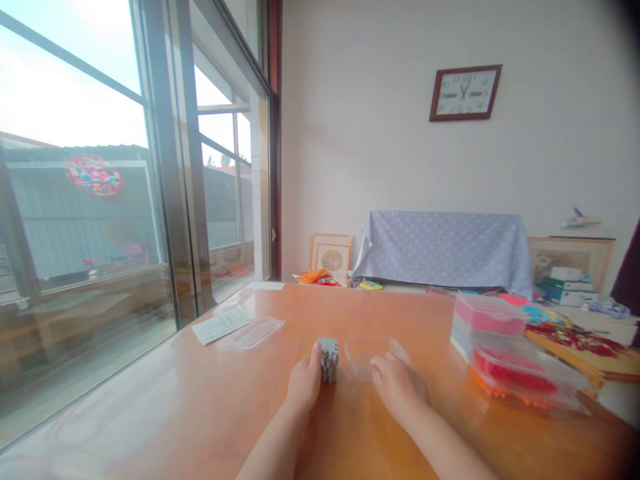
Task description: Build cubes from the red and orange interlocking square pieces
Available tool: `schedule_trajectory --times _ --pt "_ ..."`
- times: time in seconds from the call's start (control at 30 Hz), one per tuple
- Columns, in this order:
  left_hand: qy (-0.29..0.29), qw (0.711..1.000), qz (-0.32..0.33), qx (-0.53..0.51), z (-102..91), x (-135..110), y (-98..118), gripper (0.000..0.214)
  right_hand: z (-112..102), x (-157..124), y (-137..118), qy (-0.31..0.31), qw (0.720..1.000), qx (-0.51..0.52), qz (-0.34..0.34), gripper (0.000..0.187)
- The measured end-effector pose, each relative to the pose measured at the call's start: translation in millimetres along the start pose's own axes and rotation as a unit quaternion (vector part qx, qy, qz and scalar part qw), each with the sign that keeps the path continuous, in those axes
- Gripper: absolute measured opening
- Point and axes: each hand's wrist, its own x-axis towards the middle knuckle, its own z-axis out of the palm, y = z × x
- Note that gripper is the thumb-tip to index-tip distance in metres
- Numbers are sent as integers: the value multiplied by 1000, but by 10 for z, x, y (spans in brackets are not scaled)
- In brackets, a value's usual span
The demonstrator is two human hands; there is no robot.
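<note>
Wood tbl [200, 407]: L hand [304, 382] pinching grey notched stack [329, 360]; R hand [397, 383] curled by clear box [358, 360], grip unclear.

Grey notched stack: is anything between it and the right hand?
Yes: part of a clear plastic container is between the right hand, at the container's right side, and the grey notched stack. Nothing visible separates the left hand from the stack; it holds it.

The bench [310, 308] is glossy orange-brown, with pale reflections along its left side. On it lie a paper [220, 325], a clear lid [258, 335] just beside that, and a clear tray [357, 357] near the middle. Toward the right stand stacked pink [493, 317], red [517, 370] and orange boxes [495, 387].
</note>
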Motion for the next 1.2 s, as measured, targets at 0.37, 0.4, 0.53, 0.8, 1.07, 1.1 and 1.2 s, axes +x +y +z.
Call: schedule_trajectory --times 0.37,0.4,0.53,0.8,1.07,1.1,1.2 --pt "4 1000 19 -1 10 -70 5 72 -130 -356 -189 7 997 46 -53 20" --pt "4 1000 20 -1 8 -79 14 73 -124 -355 -196 10 997 51 -55 20" --pt "-1 1000 19 -3 8 -92 33 76 -93 -330 -202 15 996 64 -63 21" --pt "2 1000 23 20 41 -68 -26 84 -75 -290 -216 13 993 83 -78 17" --pt "-13 1000 18 -16 -2 -130 80 87 -206 -303 -118 44 993 94 -53 27" --pt "-11 1000 19 -18 -3 -136 87 87 -223 -273 -54 54 991 111 -45 30" --pt "1 999 43 -27 4 -159 105 84 -239 -113 231 70 980 186 -8 42"
